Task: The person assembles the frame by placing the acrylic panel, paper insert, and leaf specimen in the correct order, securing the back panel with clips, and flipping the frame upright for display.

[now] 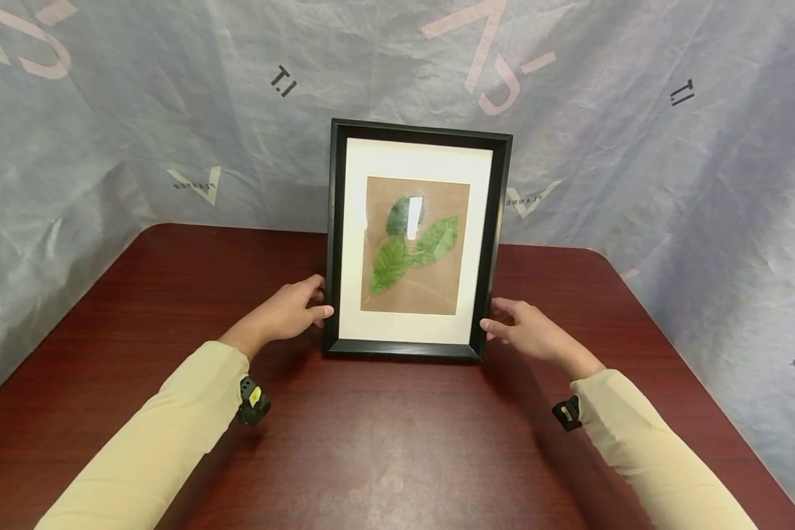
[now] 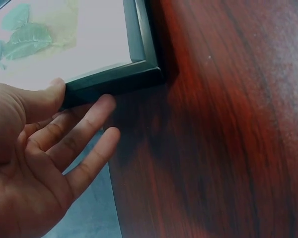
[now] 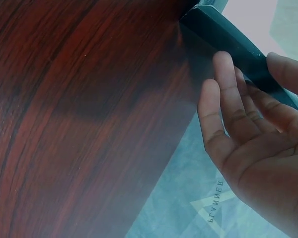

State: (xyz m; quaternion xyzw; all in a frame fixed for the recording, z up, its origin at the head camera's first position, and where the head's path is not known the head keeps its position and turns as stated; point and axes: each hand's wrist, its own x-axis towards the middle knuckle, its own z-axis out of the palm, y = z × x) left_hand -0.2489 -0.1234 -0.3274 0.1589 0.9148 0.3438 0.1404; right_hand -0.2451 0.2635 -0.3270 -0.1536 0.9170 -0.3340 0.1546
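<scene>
A black picture frame (image 1: 411, 349) stands nearly upright on the table, leaning back a little. Behind its glass, a white mat surrounds a brown sheet with green leaves (image 1: 414, 250). My left hand (image 1: 291, 309) holds the lower left side, the thumb on the front face and other fingers at the edge and behind. On the opposite side my right hand (image 1: 526, 327) grips the lower edge the same way. In the left wrist view the thumb presses the frame's border (image 2: 114, 82), while two fingers extend free. The right wrist view shows thumb and fingers about the black edge (image 3: 233, 42).
The dark red wooden table (image 1: 397, 442) has rounded far corners. Grey printed cloth (image 1: 238, 96) hangs behind it and along both sides, close behind the frame. A small black device (image 1: 253, 401) sits at the left wrist, another black device (image 1: 567, 414) at the right.
</scene>
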